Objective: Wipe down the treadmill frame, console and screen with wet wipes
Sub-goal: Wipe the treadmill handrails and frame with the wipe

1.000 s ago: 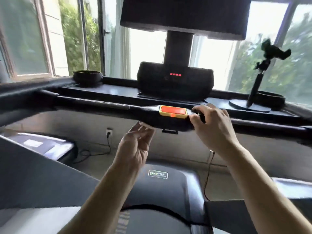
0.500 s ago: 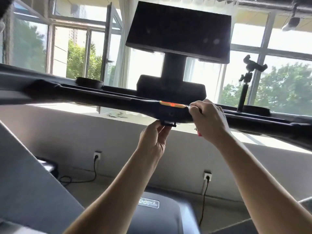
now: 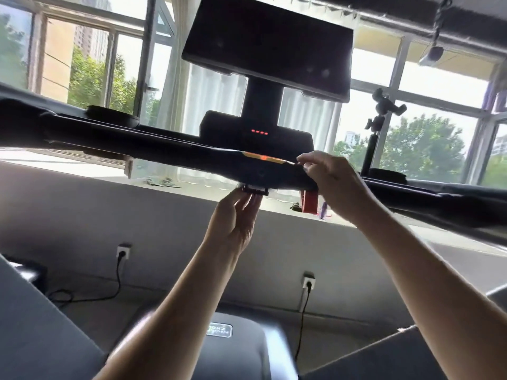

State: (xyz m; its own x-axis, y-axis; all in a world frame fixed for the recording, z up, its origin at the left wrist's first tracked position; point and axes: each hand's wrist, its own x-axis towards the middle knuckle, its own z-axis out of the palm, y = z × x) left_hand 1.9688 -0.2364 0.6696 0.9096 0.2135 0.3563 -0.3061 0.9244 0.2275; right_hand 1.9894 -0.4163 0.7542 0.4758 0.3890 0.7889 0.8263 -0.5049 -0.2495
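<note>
I look up from low at the black treadmill crossbar (image 3: 164,152) with its orange stop button (image 3: 260,156). Behind it rise the console (image 3: 255,133), showing red dots, and the dark screen (image 3: 269,48). My left hand (image 3: 233,223) reaches up from below and pinches a small black clip (image 3: 256,190) under the bar. My right hand (image 3: 334,182) curls over the bar just right of the orange button. A red piece (image 3: 310,202) hangs under the bar beside that hand. No wet wipe shows in either hand.
A phone holder on a stalk (image 3: 375,127) stands on the right tray and a cup holder (image 3: 112,116) sits on the left. Below are the grey motor cover (image 3: 219,338), two wall sockets (image 3: 123,250) with cables, and a dark panel (image 3: 384,357) at lower right.
My view has dropped lower and tilted up, so the bar's underside now shows. My left hand has risen to the black clip. My right hand stays on the bar by the orange button.
</note>
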